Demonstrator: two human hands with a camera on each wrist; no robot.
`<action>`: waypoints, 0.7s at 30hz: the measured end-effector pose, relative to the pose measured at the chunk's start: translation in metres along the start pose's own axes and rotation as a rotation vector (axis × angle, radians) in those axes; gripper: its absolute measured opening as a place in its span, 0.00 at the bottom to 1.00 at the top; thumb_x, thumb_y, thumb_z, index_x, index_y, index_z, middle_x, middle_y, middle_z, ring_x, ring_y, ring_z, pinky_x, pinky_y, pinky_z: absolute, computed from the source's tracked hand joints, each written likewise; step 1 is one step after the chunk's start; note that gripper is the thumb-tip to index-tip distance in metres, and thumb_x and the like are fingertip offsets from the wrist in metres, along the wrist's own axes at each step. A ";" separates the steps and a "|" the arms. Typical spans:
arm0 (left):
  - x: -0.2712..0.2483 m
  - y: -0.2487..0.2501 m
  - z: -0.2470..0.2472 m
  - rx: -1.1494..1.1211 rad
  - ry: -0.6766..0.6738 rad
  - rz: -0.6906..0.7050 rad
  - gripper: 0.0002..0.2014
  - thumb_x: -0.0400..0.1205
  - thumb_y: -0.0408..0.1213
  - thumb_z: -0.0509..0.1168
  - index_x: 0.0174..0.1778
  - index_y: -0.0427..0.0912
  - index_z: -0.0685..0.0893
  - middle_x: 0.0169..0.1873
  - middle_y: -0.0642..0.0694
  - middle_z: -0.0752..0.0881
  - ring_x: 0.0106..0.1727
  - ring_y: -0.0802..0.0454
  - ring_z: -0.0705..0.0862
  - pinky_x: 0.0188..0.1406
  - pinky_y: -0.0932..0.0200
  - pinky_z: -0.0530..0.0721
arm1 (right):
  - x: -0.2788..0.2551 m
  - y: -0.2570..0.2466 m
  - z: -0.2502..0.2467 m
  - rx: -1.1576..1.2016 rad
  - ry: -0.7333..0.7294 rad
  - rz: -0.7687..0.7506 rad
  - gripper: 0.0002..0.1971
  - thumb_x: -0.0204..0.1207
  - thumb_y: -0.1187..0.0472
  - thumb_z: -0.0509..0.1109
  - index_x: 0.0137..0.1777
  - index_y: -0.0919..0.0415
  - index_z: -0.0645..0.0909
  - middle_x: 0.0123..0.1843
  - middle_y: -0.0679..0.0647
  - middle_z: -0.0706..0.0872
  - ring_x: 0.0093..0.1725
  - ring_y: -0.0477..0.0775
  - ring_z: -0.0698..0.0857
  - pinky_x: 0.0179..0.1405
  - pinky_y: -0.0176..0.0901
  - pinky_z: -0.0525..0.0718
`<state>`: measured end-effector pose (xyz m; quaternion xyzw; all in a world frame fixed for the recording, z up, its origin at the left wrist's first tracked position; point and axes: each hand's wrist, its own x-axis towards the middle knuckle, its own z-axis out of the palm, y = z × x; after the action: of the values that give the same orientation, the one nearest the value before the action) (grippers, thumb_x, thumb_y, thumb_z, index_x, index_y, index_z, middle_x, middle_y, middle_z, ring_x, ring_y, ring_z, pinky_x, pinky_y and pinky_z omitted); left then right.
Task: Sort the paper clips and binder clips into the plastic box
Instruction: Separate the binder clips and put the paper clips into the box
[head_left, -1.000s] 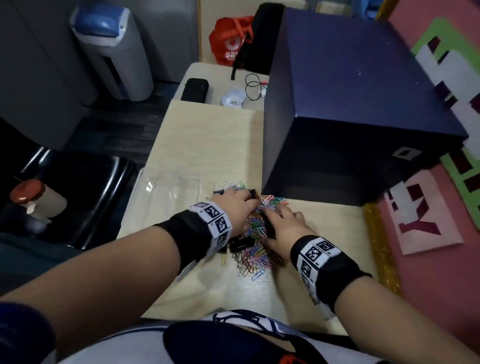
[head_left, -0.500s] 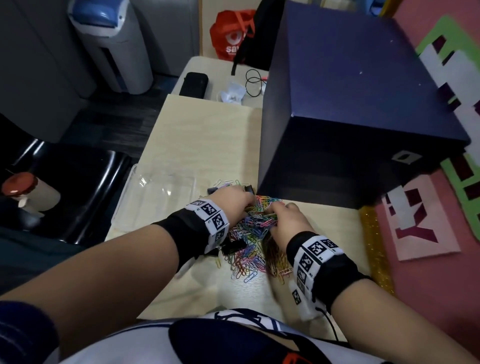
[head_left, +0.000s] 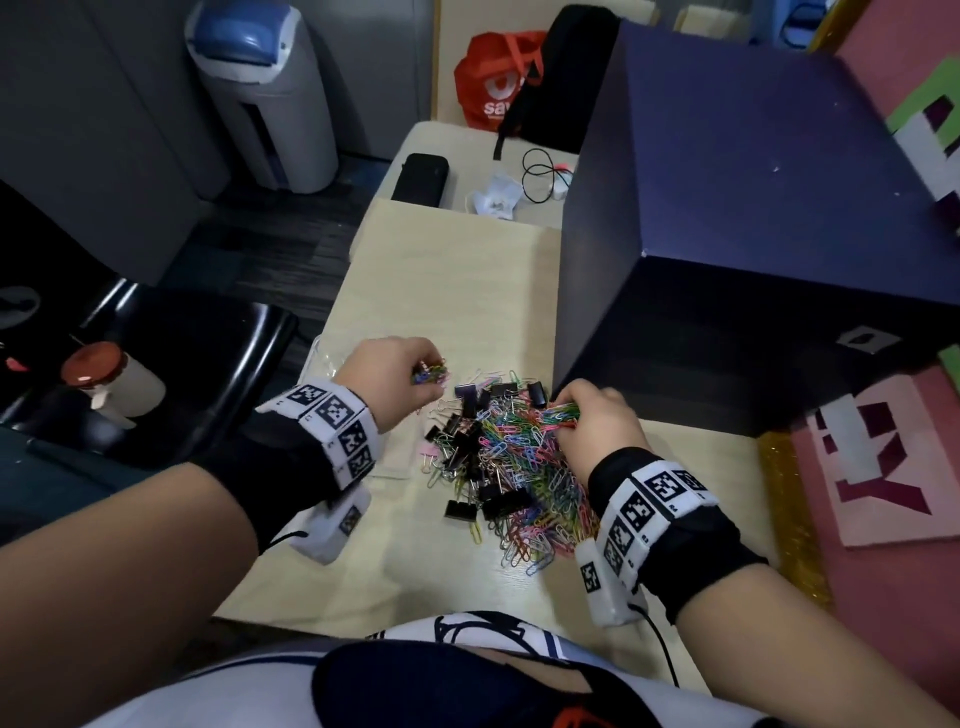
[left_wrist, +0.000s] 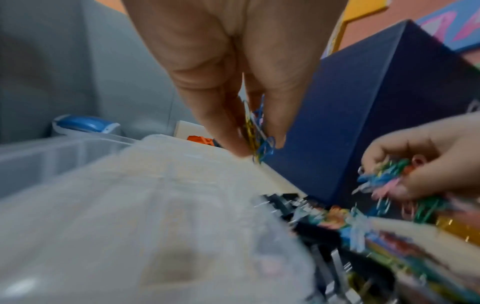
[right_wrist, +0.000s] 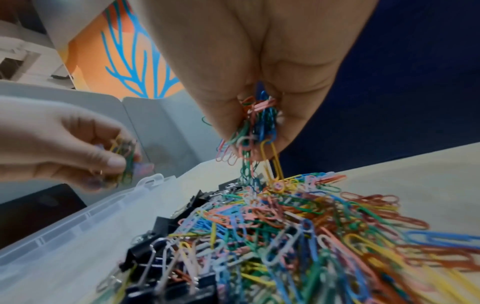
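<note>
Both hands pinching bunches of coloured paper clips over the desk.

The left hand (head_left: 387, 374) pinches a small bunch above the clear plastic box (right_wrist: 64, 232) at the desk's (head_left: 457, 291) left edge. The right hand (head_left: 597, 421) pinches a larger bunch, strands trailing into the paper clip pile (head_left: 535, 478) mid-desk by the navy box (head_left: 727, 208). Black binder clips (head_left: 470, 452) lie along the pile's left side.

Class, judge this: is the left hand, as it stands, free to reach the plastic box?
Probably yes: the left hand already hovers by the plastic box, nothing between them, though it grips paper clips.
</note>
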<state>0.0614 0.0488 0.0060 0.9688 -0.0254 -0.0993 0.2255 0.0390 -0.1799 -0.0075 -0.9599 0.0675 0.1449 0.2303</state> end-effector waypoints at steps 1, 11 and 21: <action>-0.001 -0.008 -0.002 0.037 -0.045 -0.022 0.16 0.76 0.45 0.72 0.58 0.47 0.84 0.52 0.46 0.88 0.53 0.47 0.84 0.53 0.59 0.79 | 0.000 -0.005 0.001 0.005 -0.002 -0.012 0.12 0.77 0.62 0.69 0.59 0.52 0.77 0.59 0.56 0.75 0.44 0.52 0.76 0.46 0.38 0.72; -0.002 -0.050 0.000 -0.003 0.028 -0.105 0.13 0.76 0.39 0.69 0.57 0.49 0.84 0.53 0.46 0.83 0.52 0.50 0.83 0.55 0.56 0.81 | -0.004 -0.049 0.017 0.128 -0.081 -0.118 0.10 0.74 0.58 0.73 0.51 0.45 0.78 0.56 0.50 0.79 0.50 0.53 0.81 0.49 0.39 0.76; -0.008 -0.062 0.008 -0.146 0.038 -0.120 0.14 0.75 0.30 0.65 0.54 0.48 0.85 0.42 0.51 0.89 0.49 0.51 0.86 0.53 0.61 0.81 | 0.002 -0.102 0.048 0.296 -0.147 -0.158 0.12 0.71 0.55 0.77 0.51 0.50 0.77 0.49 0.50 0.87 0.46 0.52 0.82 0.39 0.40 0.77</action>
<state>0.0520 0.1014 -0.0268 0.9514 0.0443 -0.0957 0.2894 0.0491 -0.0671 -0.0058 -0.9047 -0.0043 0.1847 0.3839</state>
